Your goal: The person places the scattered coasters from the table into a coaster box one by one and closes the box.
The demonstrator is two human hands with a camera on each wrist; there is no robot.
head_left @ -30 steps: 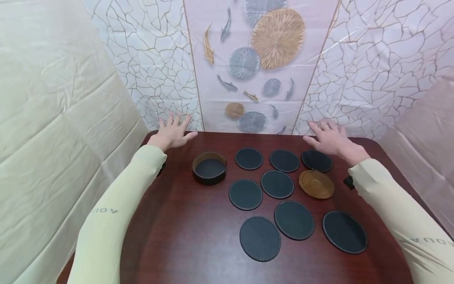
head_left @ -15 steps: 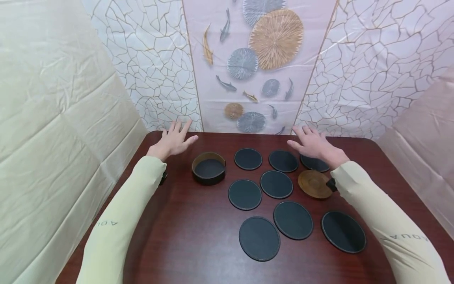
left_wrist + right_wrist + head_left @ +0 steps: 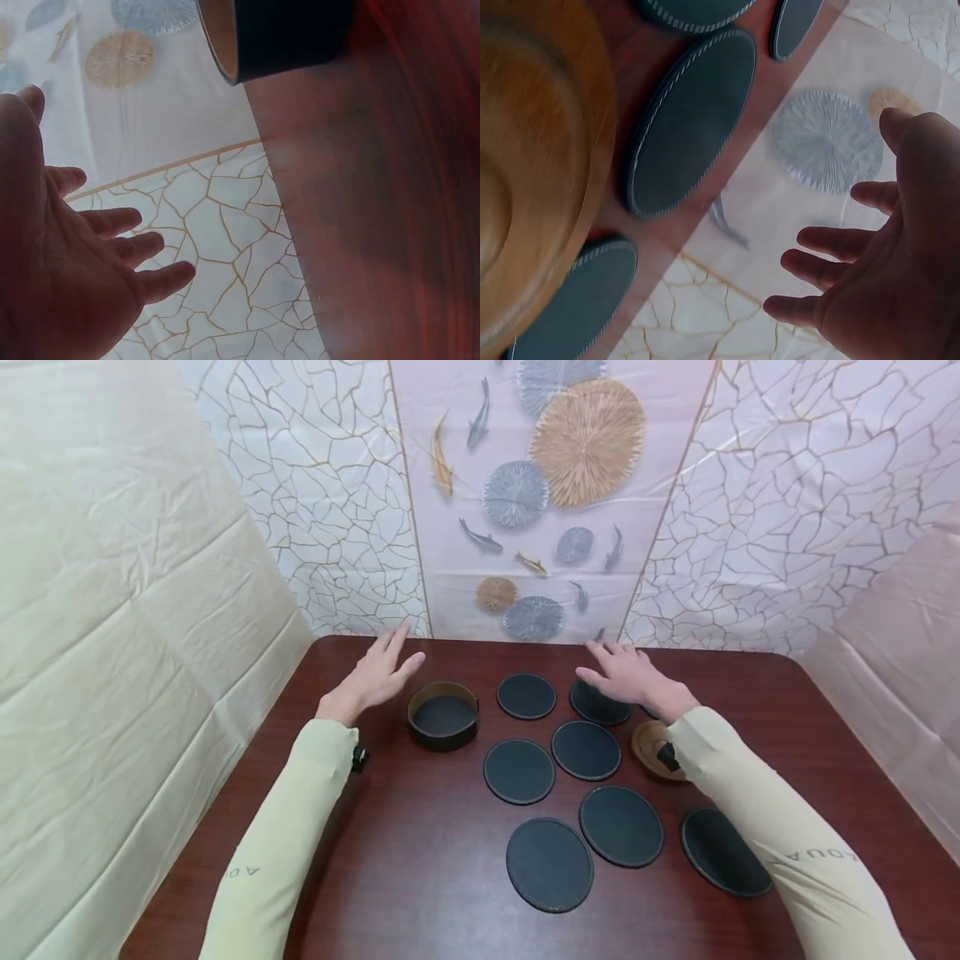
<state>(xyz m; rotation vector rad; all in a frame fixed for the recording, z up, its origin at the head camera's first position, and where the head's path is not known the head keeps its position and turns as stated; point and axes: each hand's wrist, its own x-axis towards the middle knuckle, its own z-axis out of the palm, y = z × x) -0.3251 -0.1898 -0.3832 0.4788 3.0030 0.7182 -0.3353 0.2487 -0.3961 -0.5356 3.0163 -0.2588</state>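
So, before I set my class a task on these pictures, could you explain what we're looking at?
There is no machine: these are a person's bare left hand and right hand. The wide picture comes from a camera on the head, looking forward and down; the two smaller ones come from the wrists, one each. On the reddish table lie several dark round discs, a brown wooden disc and a round open-topped holder. Neither hand holds anything; their fingers are stretched out.

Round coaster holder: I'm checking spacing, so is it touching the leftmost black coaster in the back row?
Apart. The head view shows a strip of tabletop between the coaster holder and that black coaster.
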